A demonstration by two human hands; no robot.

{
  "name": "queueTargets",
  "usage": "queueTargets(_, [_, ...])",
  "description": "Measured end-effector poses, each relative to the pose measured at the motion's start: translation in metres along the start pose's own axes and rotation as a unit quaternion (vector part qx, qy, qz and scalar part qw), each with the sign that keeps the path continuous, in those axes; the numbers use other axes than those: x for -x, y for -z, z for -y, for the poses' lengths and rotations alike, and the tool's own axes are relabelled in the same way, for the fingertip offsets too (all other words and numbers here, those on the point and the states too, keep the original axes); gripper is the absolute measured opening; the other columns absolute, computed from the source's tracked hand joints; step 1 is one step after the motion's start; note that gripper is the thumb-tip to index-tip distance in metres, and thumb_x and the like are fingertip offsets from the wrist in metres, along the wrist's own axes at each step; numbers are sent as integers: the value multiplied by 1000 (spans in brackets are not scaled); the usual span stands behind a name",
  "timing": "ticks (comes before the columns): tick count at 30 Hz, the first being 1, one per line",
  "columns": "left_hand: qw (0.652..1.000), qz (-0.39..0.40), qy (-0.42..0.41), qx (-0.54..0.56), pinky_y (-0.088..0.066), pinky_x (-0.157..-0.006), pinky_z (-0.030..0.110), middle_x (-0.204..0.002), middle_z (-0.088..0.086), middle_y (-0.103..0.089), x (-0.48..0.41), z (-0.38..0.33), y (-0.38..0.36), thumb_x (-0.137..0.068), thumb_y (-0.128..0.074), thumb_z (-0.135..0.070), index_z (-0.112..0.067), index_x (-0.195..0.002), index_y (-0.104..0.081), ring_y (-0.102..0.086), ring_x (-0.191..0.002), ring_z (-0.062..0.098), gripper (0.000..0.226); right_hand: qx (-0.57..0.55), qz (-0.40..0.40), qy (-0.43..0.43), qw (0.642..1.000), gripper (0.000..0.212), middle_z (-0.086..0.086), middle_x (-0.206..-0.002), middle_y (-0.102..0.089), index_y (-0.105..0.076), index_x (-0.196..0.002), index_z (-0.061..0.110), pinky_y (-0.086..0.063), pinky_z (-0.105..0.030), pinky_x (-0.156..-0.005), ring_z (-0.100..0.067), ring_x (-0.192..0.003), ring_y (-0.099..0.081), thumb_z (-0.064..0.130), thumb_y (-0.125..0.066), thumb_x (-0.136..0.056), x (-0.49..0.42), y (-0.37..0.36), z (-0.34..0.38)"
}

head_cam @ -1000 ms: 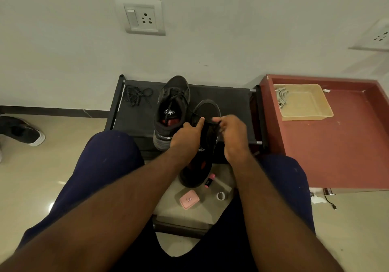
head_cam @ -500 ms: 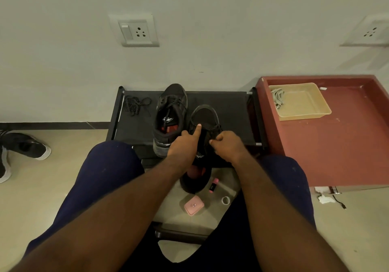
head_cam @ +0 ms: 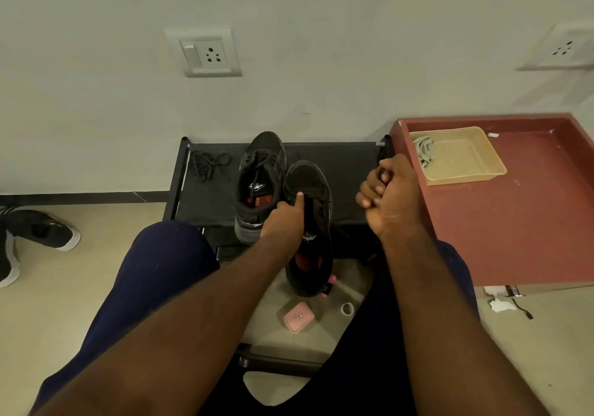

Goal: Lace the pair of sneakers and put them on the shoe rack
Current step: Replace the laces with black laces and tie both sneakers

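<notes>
Two black sneakers sit before me. The left sneaker [head_cam: 262, 177] rests on the black shoe rack [head_cam: 350, 171], laced. The right sneaker [head_cam: 313, 222] is tilted, its toe on the rack's front edge and its heel hanging toward the floor. My left hand [head_cam: 284, 216] grips that sneaker's tongue area with the index finger pressed on the eyelets. My right hand [head_cam: 387, 193] is closed on a thin black lace [head_cam: 342, 202] pulled taut to the right from the sneaker. A loose black lace [head_cam: 207, 163] lies on the rack's left end.
A red low table [head_cam: 527, 222] stands right of the rack with a beige tray [head_cam: 463, 155] holding grey laces. On the floor lie a pink case [head_cam: 299, 316], a pink-capped tube [head_cam: 328, 285] and a tape ring [head_cam: 347, 309]. Another shoe [head_cam: 41, 229] lies far left.
My right hand has pulled away from the sneaker to the right, drawing the lace out taut. My left hand stays pressed on the sneaker's eyelets.
</notes>
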State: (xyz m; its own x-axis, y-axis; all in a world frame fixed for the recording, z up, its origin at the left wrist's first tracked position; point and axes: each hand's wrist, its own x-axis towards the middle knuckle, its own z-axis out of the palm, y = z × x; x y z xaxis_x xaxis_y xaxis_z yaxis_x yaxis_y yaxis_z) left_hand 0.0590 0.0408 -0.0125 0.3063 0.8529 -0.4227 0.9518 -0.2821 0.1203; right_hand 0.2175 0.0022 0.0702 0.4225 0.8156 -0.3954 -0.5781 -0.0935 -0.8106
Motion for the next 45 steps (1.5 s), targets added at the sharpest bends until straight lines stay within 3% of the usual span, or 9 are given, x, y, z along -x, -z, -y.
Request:
queueTargets(2, [1000, 1, -3, -6, -50, -88, 47, -128, 25, -47, -1, 0, 1, -98, -49, -3, -18, -158, -2, -57, -112, 40, 78, 205, -47, -22, 977, 29, 1, -53, -30, -38, -63, 20, -20, -27, -45, -14, -47, -23, 17, -51, -89, -8, 13, -6])
queueTargets(5, [1000, -1, -2, -10, -50, -88, 47, -128, 25, -47, -1, 0, -1, -97, -50, -3, -18, -158, -2, -57, -111, 41, 79, 544, 18, -38, 838, 31, -1, -58, -40, -43, -62, 19, -30, -25, -46, -19, -52, -38, 23, -62, -86, -25, 27, -39])
queueTargets(9, [1000, 0, 2, -6, -49, -88, 46, -130, 25, -45, 1, 0, -1, -97, -49, -3, -19, -158, -1, -56, -113, 41, 79, 683, 88, -67, 722, 38, -9, -74, -56, -47, -63, 16, -49, -32, -66, -30, -76, -61, 32, -60, -95, -31, 18, -71])
queueTargets(14, [1000, -12, -4, 22, -49, -86, 46, -132, 23, -45, 4, 2, -2, -96, -51, -4, -21, -158, -2, -57, -111, 41, 82, 575, 1, 101, 812, 26, -7, -85, -66, -56, -76, 13, -52, -39, -80, -28, -88, -64, 27, -53, -98, -27, 7, -61])
queueTargets(18, [996, -37, 0, 76, -49, -88, 46, -130, 21, -48, 6, 5, -4, -93, -53, -4, -22, -158, -6, -57, -111, 39, 83, 503, 23, 242, 830, 44, 0, -159, -36, -52, -142, 15, -18, -35, -123, -17, -151, -20, 16, -56, -98, -21, -2, -47])
queueTargets(22, [992, -61, -19, 113, -49, -92, 47, -126, 20, -52, 4, -3, -1, -92, -50, -7, -19, -158, -11, -56, -111, 39, 78, 560, 12, 83, 825, 66, -12, -155, -39, -36, -151, 11, -36, -38, -116, -28, -143, -38, 30, -63, -94, -16, 4, -42])
queueTargets(26, [989, -43, -34, 140, -47, -95, 47, -126, 21, -52, -2, -21, 5, -89, -53, -10, -19, -158, -11, -54, -114, 40, 81, 654, 59, -112, 746, 66, -19, -131, -57, -42, -137, 5, -52, -42, -97, -35, -116, -59, 33, -71, -85, -10, 15, -53])
queueTargets(33, [968, -1, 0, 250, -60, -72, 42, -141, 15, -51, -20, -12, 20, -104, -39, -30, -9, -149, -38, -68, -96, 42, 50, 707, 27, -98, 700, 70, -21, -138, -53, -23, -153, 7, -47, -45, -99, -38, -125, -54, 17, -59, -93, -11, 14, -64])
queueTargets(45, [998, 5, -57, -17, -55, -86, 44, -112, 14, -65, -26, -16, 75, -91, -55, -20, -6, -110, -62, -64, -101, 35, 24, 715, 22, -74, 695, 77, -19, -130, -58, -22, -152, 9, -51, -47, -94, -37, -118, -58, 18, -65, -89, -16, 17, -60])
